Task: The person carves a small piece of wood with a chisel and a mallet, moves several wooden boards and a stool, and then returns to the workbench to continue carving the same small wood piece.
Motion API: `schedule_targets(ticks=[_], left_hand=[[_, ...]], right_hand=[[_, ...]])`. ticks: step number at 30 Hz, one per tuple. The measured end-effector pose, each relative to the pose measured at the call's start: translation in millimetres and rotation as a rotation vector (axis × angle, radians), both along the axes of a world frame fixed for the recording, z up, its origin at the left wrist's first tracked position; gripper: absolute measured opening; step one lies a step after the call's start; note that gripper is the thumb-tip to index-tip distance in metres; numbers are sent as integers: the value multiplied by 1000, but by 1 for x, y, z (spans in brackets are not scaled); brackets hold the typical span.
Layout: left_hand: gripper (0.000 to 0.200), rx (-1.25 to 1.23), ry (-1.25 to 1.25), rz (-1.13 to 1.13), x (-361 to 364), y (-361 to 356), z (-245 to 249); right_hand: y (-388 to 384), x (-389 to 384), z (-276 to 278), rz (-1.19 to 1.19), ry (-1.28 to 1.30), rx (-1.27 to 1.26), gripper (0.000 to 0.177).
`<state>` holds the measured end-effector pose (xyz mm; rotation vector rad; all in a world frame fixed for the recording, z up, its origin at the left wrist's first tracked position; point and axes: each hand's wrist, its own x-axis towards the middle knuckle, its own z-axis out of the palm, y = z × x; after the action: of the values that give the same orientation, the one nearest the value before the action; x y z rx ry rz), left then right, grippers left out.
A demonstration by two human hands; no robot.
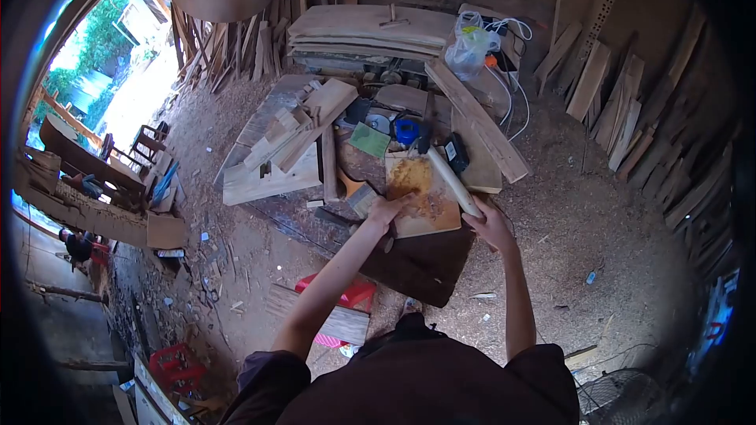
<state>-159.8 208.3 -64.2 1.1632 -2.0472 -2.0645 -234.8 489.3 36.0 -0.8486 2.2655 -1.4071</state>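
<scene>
My right hand (493, 226) is wrapped round the handle of a hammer (454, 181), whose dark head lies near a blue round item (406, 131). My left hand (388, 212) is at the left edge of a square light board (429, 219) with a brown-yellow stain; its fingers reach onto the board, and whether they hold anything is too small to tell. A wide brush (360, 195) lies just left of that hand. Behind the board are a green sheet (369, 140) and a black box-shaped item (455, 152).
Wood pieces (291, 134) are piled on the left of the dark workbench (409, 267). A long plank (480, 122) slants at the right. Stacked boards (362, 27) and a plastic bag (466, 51) are behind. A red stool (350, 293) stands near my body. At far left is another person (77, 245).
</scene>
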Motion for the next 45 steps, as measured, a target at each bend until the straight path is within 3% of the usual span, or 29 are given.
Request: schedule_targets(ticks=[2, 9, 11, 14, 18, 20, 22, 23, 24, 26, 28, 30, 32, 36, 40, 42, 45], left_hand=[[60, 175, -44, 26, 1, 4, 9], [50, 18, -97, 138, 5, 22, 26], [51, 199, 86, 69, 13, 19, 44], [52, 337, 69, 70, 14, 13, 60], [55, 374, 22, 110, 12, 19, 81], [54, 293, 164, 4, 12, 26, 99], [48, 382, 253, 83, 9, 32, 110], [46, 267, 251, 97, 8, 30, 108], [43, 157, 239, 116, 17, 26, 104], [38, 201, 275, 221, 53, 27, 146], [38, 238, 475, 219, 107, 17, 166], [53, 231, 458, 227, 174, 8, 187], [50, 225, 458, 425, 240, 11, 197], [47, 89, 384, 842, 357, 19, 137], [43, 197, 285, 1019, 443, 7, 11], [42, 99, 160, 1121, 466, 2, -56], [45, 73, 163, 1201, 486, -17, -145]], right_hand=[[-6, 0, -8, 0, -110, -34, 53], [-18, -6, 4, 65, -261, -29, 50], [-17, -9, 3, 82, -280, -34, 49], [-15, -15, -4, 95, -348, -61, 48], [-9, -25, -14, 81, -437, -74, 45], [-6, -27, -15, 100, -394, -75, 43], [-5, -27, -11, 44, -441, -87, 40], [-5, -28, -15, -5, -406, -24, 39], [-1, -30, -18, 31, -412, -33, 42], [0, -22, -3, 29, -340, 34, 46], [-2, -15, -3, 42, -293, 57, 48], [-12, 2, 12, 21, -281, 163, 54], [-14, 0, -19, 152, 70, 86, 56], [-18, 10, -37, 124, -59, 202, 59], [-16, 8, -47, 121, -13, 232, 61], [-13, 1, -61, 113, 118, 265, 63], [-5, -15, -77, 169, 105, 222, 61]])
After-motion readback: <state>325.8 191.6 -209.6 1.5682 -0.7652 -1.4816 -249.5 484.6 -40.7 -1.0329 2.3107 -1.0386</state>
